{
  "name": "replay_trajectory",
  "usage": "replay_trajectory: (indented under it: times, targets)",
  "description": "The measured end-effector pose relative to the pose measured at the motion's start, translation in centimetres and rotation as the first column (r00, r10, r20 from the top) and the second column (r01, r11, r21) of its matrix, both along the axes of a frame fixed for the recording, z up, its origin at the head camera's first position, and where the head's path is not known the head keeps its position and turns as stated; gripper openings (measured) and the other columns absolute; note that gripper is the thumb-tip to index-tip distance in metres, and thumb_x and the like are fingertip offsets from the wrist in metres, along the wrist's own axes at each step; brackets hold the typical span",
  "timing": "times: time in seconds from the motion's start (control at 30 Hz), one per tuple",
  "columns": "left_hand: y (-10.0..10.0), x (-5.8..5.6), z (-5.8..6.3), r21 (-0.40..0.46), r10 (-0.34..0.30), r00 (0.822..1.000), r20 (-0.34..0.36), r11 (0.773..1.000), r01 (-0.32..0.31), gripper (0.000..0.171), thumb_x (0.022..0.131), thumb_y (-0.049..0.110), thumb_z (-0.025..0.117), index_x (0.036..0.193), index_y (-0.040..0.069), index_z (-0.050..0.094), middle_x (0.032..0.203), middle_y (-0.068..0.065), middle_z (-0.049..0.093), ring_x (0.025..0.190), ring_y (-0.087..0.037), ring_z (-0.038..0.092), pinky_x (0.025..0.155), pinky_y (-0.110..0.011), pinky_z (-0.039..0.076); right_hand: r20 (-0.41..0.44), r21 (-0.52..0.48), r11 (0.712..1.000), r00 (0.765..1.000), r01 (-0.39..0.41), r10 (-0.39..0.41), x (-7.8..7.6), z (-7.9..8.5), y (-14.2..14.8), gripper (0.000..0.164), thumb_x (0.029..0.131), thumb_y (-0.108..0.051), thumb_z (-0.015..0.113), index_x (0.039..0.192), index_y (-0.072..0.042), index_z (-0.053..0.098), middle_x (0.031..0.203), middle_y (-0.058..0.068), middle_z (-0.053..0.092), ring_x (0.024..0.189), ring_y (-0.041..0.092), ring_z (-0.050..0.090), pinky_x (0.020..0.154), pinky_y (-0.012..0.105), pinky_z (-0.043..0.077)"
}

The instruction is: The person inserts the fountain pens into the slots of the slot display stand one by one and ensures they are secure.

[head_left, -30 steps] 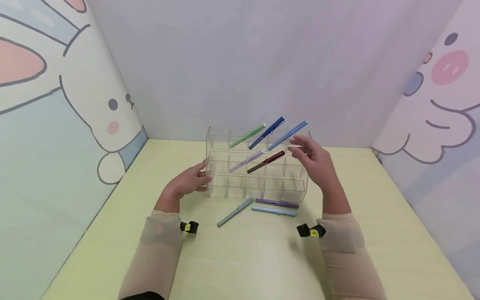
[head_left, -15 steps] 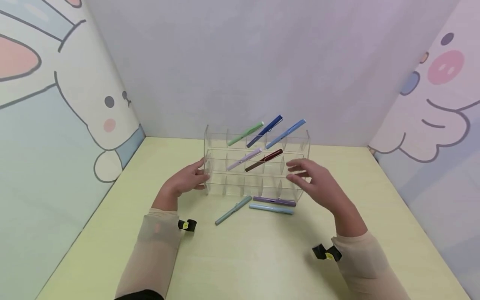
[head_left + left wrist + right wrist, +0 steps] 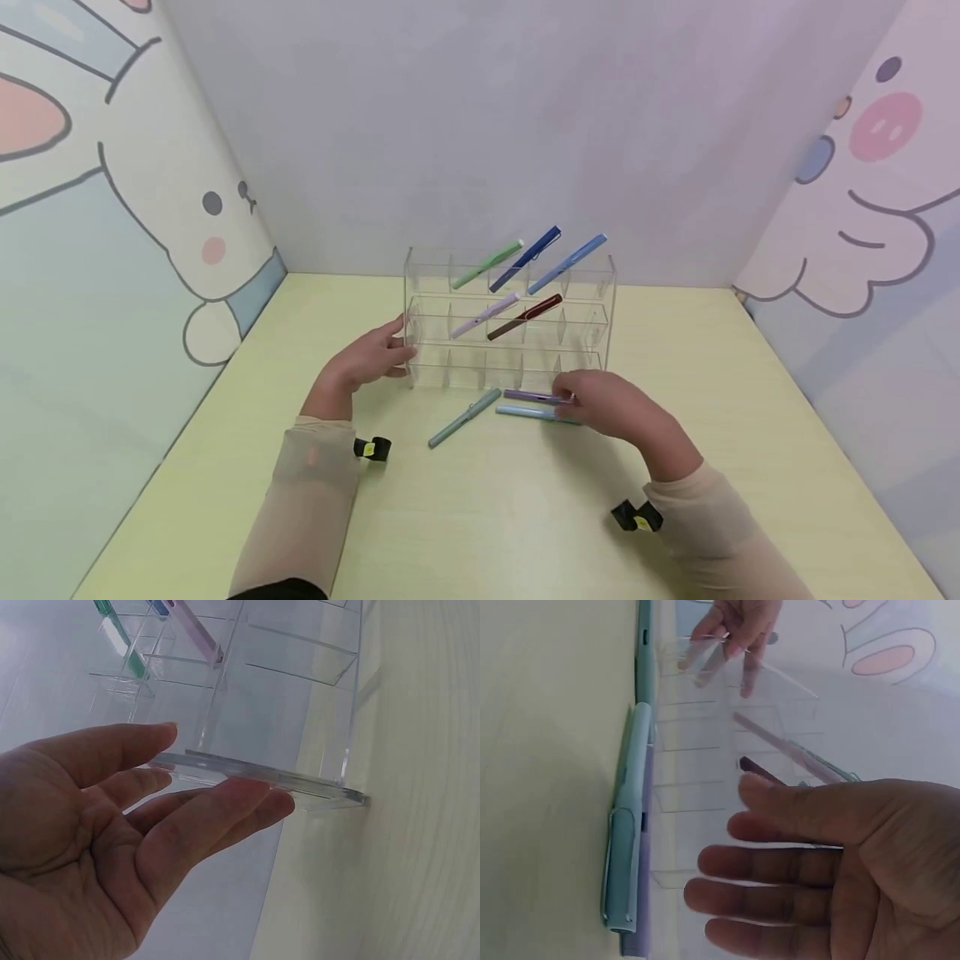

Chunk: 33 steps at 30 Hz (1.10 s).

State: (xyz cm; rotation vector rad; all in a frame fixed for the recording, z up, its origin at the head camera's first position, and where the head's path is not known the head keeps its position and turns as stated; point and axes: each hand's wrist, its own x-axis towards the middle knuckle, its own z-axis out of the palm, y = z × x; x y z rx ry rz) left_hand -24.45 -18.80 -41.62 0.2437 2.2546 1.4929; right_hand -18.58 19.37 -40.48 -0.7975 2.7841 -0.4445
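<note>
A clear acrylic pen rack with tiered compartments stands on the table. My left hand holds its left side panel, thumb toward the inner side and fingers along the outer face. In front of the rack lie a purple pen, a light blue pen and a grey-green pen. Over the right ends of the purple and light blue pens hovers my right hand, hiding those ends in the head view. In the right wrist view its fingers are extended and hold nothing.
The rack's top tier holds a green pen, a dark blue pen and a blue pen. Below them lean a lilac pen and a dark red pen. Printed walls surround the table.
My right hand has come down from beside the blue pen at the rack's top tier to the pens on the table. The left hand has kept its place at the rack.
</note>
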Motion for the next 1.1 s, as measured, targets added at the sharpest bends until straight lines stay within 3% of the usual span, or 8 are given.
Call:
replay_trajectory:
  times: [0.1, 0.23, 0.57, 0.83, 1.1]
  targets:
    - [0.0, 0.0, 0.1, 0.006, -0.001, 1.000, 0.003, 1.000, 0.001, 0.072, 0.103, 0.016, 0.051, 0.159, 0.031, 0.008, 0.144, -0.025, 0.045, 0.131, -0.040, 0.050, 0.099, -0.045, 0.053, -0.050, 0.107, 0.994, 0.999, -0.006, 0.011, 0.0, -1.0, -0.3, 0.018, 0.087, -0.024, 0.075, 0.082, -0.019, 0.058, 0.073, -0.009, 0.054, 0.066, 0.010, 0.046, 0.060, 0.026, 0.042]
    - [0.0, 0.0, 0.0, 0.016, -0.015, 1.000, -0.003, 1.000, 0.015, 0.072, 0.103, 0.016, 0.050, 0.159, 0.030, 0.007, 0.146, -0.025, 0.044, 0.132, -0.041, 0.048, 0.099, -0.046, 0.053, -0.074, 0.173, 0.985, 0.997, 0.000, 0.013, 0.0, -2.0, -0.5, 0.023, 0.085, -0.020, 0.076, 0.079, -0.015, 0.055, 0.073, -0.006, 0.051, 0.064, 0.012, 0.043, 0.058, 0.027, 0.039]
    - [-0.1, 0.0, -0.1, 0.021, -0.024, 1.000, -0.012, 0.999, 0.025, 0.071, 0.103, 0.017, 0.050, 0.157, 0.039, 0.009, 0.146, -0.023, 0.045, 0.134, -0.039, 0.047, 0.099, -0.046, 0.053, -0.024, 0.273, 0.962, 1.000, 0.012, -0.006, 0.2, -2.9, -0.7, 0.019, 0.085, -0.012, 0.074, 0.081, -0.009, 0.055, 0.073, 0.000, 0.048, 0.066, 0.018, 0.044, 0.058, 0.033, 0.040]
    - [0.0, 0.1, -0.2, 0.018, -0.013, 1.000, -0.004, 1.000, 0.013, 0.071, 0.103, 0.017, 0.050, 0.158, 0.038, 0.009, 0.146, -0.024, 0.045, 0.133, -0.039, 0.048, 0.099, -0.045, 0.052, -0.006, 0.208, 0.978, 1.000, 0.025, -0.025, 0.3, -1.5, 0.3, 0.019, 0.087, -0.007, 0.064, 0.076, -0.014, 0.050, 0.071, -0.002, 0.047, 0.065, 0.015, 0.041, 0.058, 0.029, 0.033]
    - [0.0, 0.2, 0.0, 0.007, -0.006, 1.000, -0.001, 1.000, 0.006, 0.073, 0.103, 0.016, 0.050, 0.159, 0.030, 0.006, 0.146, -0.025, 0.044, 0.131, -0.040, 0.049, 0.099, -0.045, 0.052, -0.018, 0.062, 0.997, 0.998, 0.056, -0.055, 1.0, 1.5, 1.2, 0.010, 0.090, -0.016, 0.068, 0.085, -0.019, 0.059, 0.076, -0.009, 0.054, 0.065, 0.011, 0.047, 0.058, 0.026, 0.042]
